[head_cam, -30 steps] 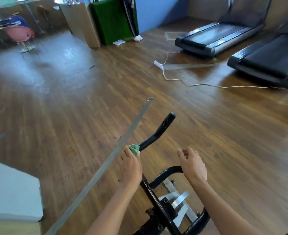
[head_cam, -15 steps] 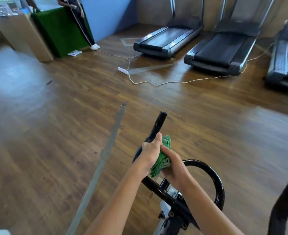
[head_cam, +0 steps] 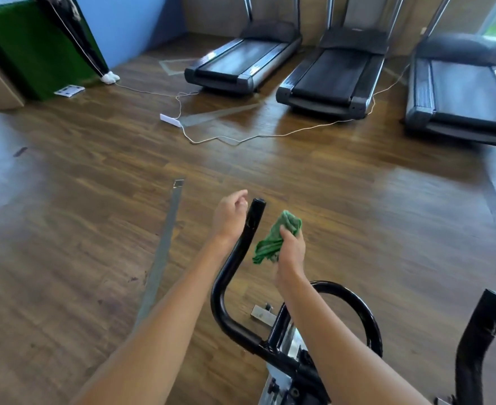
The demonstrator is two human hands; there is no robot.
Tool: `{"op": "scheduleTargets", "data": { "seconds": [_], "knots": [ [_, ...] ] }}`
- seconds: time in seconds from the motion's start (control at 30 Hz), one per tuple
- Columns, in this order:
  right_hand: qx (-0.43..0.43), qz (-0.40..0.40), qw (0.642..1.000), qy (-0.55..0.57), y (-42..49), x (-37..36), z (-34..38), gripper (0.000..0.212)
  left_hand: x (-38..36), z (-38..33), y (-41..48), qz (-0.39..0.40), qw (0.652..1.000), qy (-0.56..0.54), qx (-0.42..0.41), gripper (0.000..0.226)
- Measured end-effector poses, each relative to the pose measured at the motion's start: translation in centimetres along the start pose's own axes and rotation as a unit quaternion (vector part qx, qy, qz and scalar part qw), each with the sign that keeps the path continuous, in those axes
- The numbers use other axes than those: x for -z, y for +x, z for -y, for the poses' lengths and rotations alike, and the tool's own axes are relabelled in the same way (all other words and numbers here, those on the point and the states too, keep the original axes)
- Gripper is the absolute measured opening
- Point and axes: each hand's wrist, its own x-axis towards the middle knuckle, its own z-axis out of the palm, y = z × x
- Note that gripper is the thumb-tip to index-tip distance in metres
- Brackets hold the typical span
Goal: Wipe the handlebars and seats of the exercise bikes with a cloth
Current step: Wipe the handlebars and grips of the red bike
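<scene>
Right hand [head_cam: 292, 252] grips a bunched green cloth [head_cam: 277, 239], fingers curled round it and thumb pressed on top. The cloth is in the air just right of the handlebar [head_cam: 232, 267], beside its left upright, apart from the tube. Left hand [head_cam: 229, 219] is just left of that upright's tip, fingers loosely curled and pinching nothing. That area is blurred, so I can't tell if the palm brushes the tube. No wipe contact at this moment. My read is that the job is at an early-to-middle stage on this bike: the cloth is at the left upright, while the loop [head_cam: 357, 302] and the right horn [head_cam: 483, 331] are well away from both hands and probably still to do. The black gloss gives no sign of which parts are already wiped. The seat is out of frame, and no second bike shows, so seats and any other bikes count as left. No container is in frame, so there are no contents to log. Also on the wooden floor [head_cam: 357, 214]: a metal strip [head_cam: 164, 252] left of the bike, a white power strip [head_cam: 169, 120] with a cable [head_cam: 270, 135] trailing off, and three treadmills [head_cam: 240, 68] along the far wall.
</scene>
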Motion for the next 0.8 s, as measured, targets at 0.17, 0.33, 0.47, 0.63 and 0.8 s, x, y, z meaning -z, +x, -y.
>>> {"op": "scheduleTargets", "data": {
  "seconds": [0.17,0.33,0.47,0.63,0.8],
  "knots": [
    [0.13,0.012,0.985,-0.114,2.6,-4.1,0.4,0.034,-0.6,0.9,1.5,0.002,1.0,-0.011,-0.002,0.03],
    [0.065,0.05,0.98,-0.183,-0.5,-5.1,-4.9,0.077,-0.4,0.9,1.7,-0.032,0.999,0.003,0.004,0.025],
    [0.056,0.044,0.986,-0.15,2.1,-5.4,-1.9,0.065,-0.4,1.9,1.9,-0.007,0.998,-0.058,0.024,0.026],
    [0.071,0.003,0.981,-0.179,1.3,-6.2,-3.5,0.069,-0.2,2.1,1.9,0.012,0.984,-0.158,0.081,0.025],
    [-0.043,0.061,0.987,-0.14,0.7,-5.1,-4.2,0.112,-0.4,2.8,2.2,0.026,0.978,-0.187,0.093,0.021]
  ]
}}
